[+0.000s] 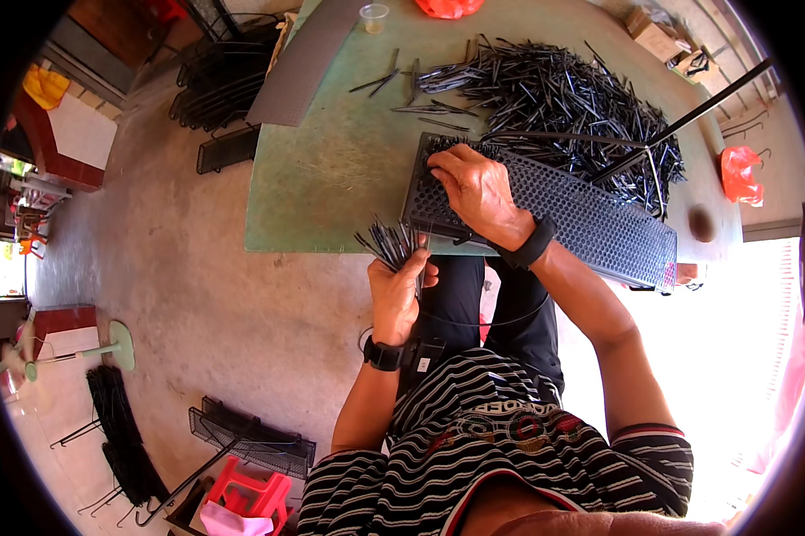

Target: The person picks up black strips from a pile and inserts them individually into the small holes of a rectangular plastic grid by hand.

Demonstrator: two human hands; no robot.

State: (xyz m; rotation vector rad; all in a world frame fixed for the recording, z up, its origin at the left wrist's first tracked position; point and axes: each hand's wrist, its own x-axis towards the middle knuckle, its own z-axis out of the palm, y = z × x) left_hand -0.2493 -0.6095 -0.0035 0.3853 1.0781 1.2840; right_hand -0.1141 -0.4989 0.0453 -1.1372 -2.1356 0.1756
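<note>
My left hand [395, 290] is closed around a bunch of thin black strips [386, 243], their ends fanning out above the fingers, just off the table's near edge. My right hand [481, 189] is bent over a long black perforated tray [590, 214], its fingers drawn together at the left part. What those fingertips hold, if anything, is hidden under the hand. Short black ends stand up from the holes along the tray's far left corner. Behind the tray lies a big heap of similar black strips [563, 98].
The green table [322, 196] also bears loose strips, a grey perforated sheet [304, 67], a clear plastic cup [374, 18] and a red bag [449, 7]. A thin black metal rod [711, 103] slants over the heap. Red stool [246, 496] and black wire racks [251, 438] stand on the floor, lower left.
</note>
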